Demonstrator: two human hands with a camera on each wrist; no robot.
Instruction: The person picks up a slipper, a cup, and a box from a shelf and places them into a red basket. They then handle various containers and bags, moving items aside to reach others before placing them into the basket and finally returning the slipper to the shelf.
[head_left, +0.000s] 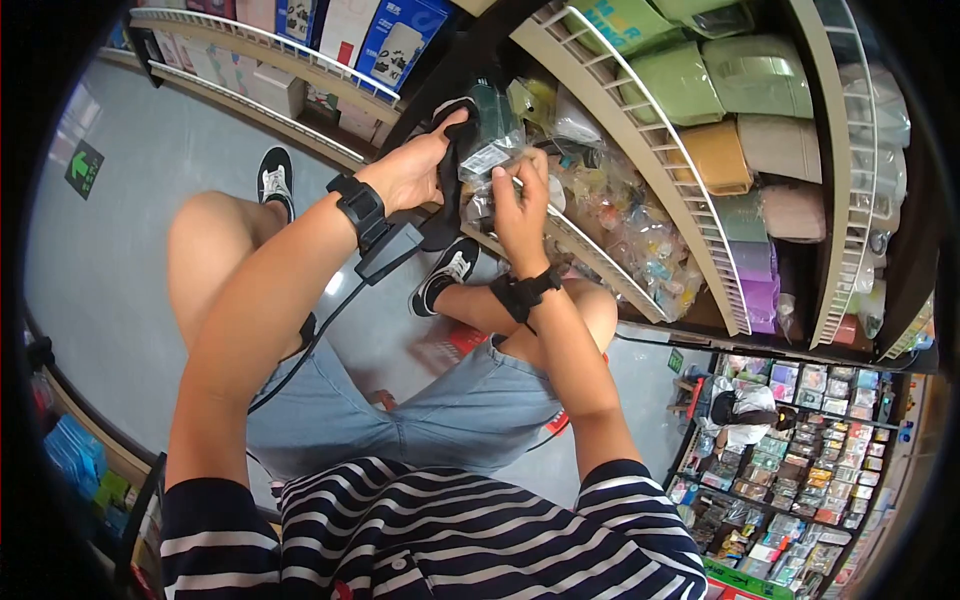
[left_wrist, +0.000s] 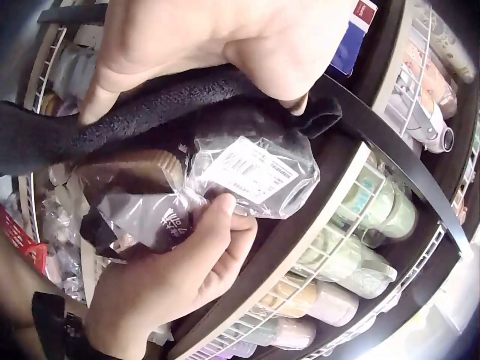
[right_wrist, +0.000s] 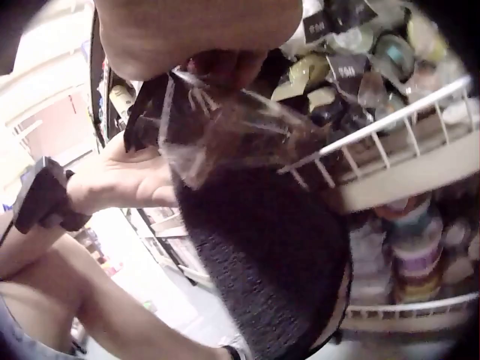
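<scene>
At far left in the head view, a dark floor sign with a green arrow [head_left: 84, 166] marks the pale, glossy shop floor; nearer the middle, your left hand [head_left: 408, 172], a black band at its wrist, grasps a fuzzy black piece of fabric [right_wrist: 262, 262], thumb and fingers curled over its edge; just beside that fabric, between your two hands and before the shelving, is a clear plastic bag with a white barcode label [left_wrist: 300, 180]; to its right, your right hand [head_left: 522, 215] pinches the plastic between thumb and bent fingers; beyond lies a white-railed shelf bin of small bagged goods [head_left: 625, 225]; farther right, plastic-wrapped green bundles [head_left: 757, 78] fill another railed shelf; at lower right, a person in a white top [head_left: 752, 408] is near packed displays.
</scene>
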